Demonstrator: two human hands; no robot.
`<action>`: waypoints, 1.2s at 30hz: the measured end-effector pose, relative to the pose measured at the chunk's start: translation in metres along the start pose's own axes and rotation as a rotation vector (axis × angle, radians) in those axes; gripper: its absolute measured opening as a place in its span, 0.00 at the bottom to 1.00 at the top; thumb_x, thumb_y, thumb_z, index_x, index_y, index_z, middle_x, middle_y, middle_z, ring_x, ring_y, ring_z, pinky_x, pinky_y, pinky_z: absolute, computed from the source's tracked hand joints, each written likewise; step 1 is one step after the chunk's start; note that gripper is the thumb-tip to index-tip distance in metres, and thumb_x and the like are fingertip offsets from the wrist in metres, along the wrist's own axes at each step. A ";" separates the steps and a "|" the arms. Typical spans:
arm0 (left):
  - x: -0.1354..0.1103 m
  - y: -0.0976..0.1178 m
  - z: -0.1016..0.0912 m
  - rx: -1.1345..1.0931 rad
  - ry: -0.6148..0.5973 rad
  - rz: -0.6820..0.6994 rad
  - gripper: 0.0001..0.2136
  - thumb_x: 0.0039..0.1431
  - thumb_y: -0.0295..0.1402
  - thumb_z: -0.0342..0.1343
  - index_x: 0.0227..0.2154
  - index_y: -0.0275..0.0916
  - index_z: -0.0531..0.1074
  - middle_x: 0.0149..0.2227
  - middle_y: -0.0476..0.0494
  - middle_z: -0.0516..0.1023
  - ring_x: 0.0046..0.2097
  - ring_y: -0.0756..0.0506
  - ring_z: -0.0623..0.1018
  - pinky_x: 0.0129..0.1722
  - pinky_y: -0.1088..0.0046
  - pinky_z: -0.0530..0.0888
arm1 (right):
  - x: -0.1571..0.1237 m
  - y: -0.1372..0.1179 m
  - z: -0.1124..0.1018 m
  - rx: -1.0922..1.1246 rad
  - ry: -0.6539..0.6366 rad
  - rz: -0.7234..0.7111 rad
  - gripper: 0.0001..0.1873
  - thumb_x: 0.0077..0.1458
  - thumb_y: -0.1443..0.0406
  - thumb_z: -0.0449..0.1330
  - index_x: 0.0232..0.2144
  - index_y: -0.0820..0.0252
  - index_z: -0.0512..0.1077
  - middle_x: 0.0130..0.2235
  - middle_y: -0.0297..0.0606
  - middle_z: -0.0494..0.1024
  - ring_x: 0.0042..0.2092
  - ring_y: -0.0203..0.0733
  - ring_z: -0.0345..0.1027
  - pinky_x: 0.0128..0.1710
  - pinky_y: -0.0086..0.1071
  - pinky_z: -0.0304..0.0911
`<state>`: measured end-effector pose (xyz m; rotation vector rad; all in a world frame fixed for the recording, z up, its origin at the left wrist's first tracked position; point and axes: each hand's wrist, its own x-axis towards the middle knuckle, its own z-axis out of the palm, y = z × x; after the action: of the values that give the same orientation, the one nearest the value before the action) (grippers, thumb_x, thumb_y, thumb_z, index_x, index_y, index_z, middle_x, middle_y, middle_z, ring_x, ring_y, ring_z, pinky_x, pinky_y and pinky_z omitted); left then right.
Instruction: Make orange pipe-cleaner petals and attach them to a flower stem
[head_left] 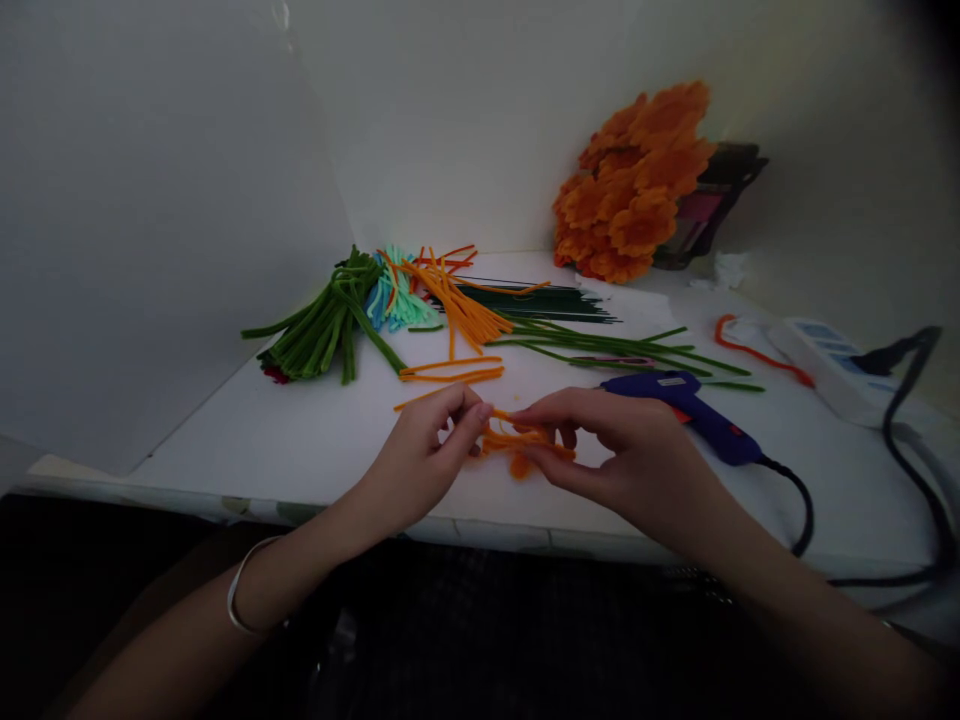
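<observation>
Between my two hands, over the front of the white table, is an orange pipe cleaner (501, 413). My left hand (424, 450) pinches its left end between thumb and forefinger. The fingertips of my right hand (622, 440) close on its other end. Just below lie more bent orange pipe cleaners (517, 440) and a small round orange piece (520, 465); whether they join the held one I cannot tell. Several loose orange pipe cleaners (450, 372) rest behind my left hand. A blue glue gun (712, 420) lies beyond my right hand, partly hidden by it.
Bundles of green pipe cleaners (322, 320), light-blue ones (401, 290) and orange ones (461, 310) lie at the back, near dark green stems (532, 300). Orange fuzzy flowers (637, 190) stand back right. A power strip (832, 370) with a black cable (900, 430) is at right.
</observation>
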<state>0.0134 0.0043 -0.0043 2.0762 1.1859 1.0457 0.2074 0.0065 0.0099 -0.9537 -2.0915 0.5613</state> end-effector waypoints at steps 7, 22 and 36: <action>0.006 -0.011 -0.004 0.683 0.025 0.659 0.11 0.62 0.40 0.51 0.36 0.35 0.67 0.32 0.43 0.77 0.35 0.44 0.75 0.38 0.67 0.65 | 0.000 0.002 -0.001 0.117 -0.024 0.113 0.07 0.50 0.64 0.62 0.35 0.58 0.77 0.33 0.36 0.81 0.31 0.38 0.72 0.31 0.31 0.68; 0.009 -0.019 -0.012 0.637 0.005 0.863 0.06 0.62 0.33 0.52 0.34 0.36 0.67 0.24 0.48 0.75 0.26 0.50 0.71 0.31 0.71 0.68 | 0.002 0.010 -0.011 0.219 -0.211 0.148 0.09 0.50 0.59 0.64 0.34 0.55 0.78 0.33 0.36 0.81 0.31 0.38 0.73 0.29 0.30 0.69; 0.007 -0.018 -0.017 0.229 -0.139 0.569 0.06 0.60 0.34 0.55 0.34 0.37 0.72 0.28 0.49 0.77 0.30 0.53 0.74 0.33 0.80 0.70 | -0.004 0.011 -0.024 -0.157 -0.214 -0.265 0.09 0.56 0.67 0.58 0.39 0.55 0.75 0.37 0.35 0.80 0.36 0.37 0.73 0.35 0.28 0.66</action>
<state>-0.0066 0.0201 -0.0053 2.7093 0.6795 1.0119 0.2325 0.0117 0.0160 -0.7085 -2.4362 0.3796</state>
